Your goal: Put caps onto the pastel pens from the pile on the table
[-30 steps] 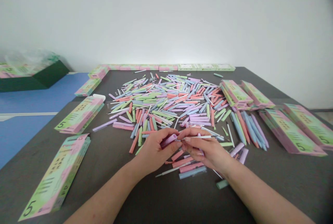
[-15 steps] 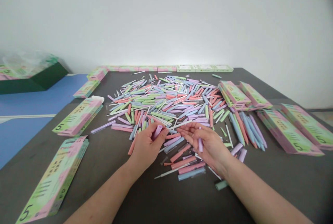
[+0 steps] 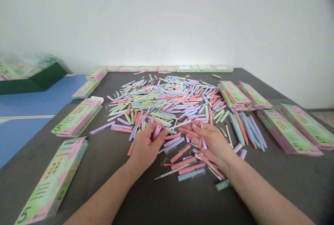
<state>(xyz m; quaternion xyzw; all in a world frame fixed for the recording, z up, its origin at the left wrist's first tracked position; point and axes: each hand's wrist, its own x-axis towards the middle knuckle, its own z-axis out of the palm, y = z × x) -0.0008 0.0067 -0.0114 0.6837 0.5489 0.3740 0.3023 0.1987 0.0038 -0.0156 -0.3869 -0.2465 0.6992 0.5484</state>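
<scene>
My left hand (image 3: 147, 145) grips a short pink pen barrel (image 3: 156, 133) upright between fingers and thumb. My right hand (image 3: 210, 142) holds a lilac pen piece (image 3: 203, 141) loosely against its fingers. Both hands rest at the near edge of a large loose heap of pastel pen parts and white refills (image 3: 161, 103). A pink pen (image 3: 208, 164) lies partly under my right palm. Other pink and blue pens (image 3: 186, 167) lie between my wrists.
Flat pink-and-green boxes marked 5 lie on the dark table (image 3: 78, 197) at left (image 3: 77, 117) and right (image 3: 289, 132), with more along the back (image 3: 167, 68). Sorted pens (image 3: 246, 131) lie at right. Beyond the table stand a dark green box (image 3: 33, 78) and a blue surface (image 3: 26, 103).
Since a second ago my hands have drawn apart. The pink barrel now stands more upright, and my right hand has turned its palm up around the lilac piece.
</scene>
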